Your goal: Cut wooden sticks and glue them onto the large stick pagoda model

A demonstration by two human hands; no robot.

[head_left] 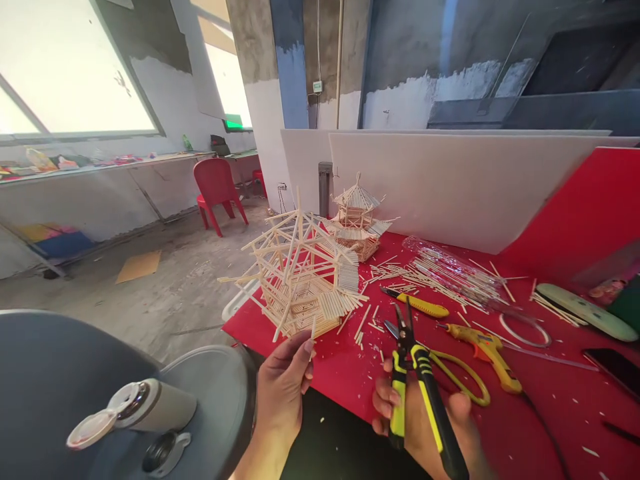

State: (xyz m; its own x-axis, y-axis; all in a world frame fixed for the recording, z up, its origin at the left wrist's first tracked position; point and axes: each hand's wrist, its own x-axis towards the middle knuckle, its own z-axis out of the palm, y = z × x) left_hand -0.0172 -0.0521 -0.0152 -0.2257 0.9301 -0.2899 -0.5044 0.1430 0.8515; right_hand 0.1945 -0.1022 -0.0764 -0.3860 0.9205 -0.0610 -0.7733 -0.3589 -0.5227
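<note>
Between the thumb and fingers of my left hand (287,380) a short wooden stick (313,328) points upward, just in front of a half-built stick pavilion (300,280). My right hand (415,413) grips long-nose pliers (410,360) with black and yellow handles, their jaws spread apart and nothing between them. Beyond the pliers lie a yellow utility knife (423,305) and scissors with yellow-green handles (465,380). To their right rests a yellow glue gun (487,350). A smaller stick pavilion with a finished roof (357,200) stands farther back.
Loose sticks and a plastic bag of sticks (450,277) cover part of the red table (540,427). At right are a pale green case (585,312) and a phone (613,373). An open bottle (160,403) lies on a grey stool (225,387). White boards (440,187) lean behind.
</note>
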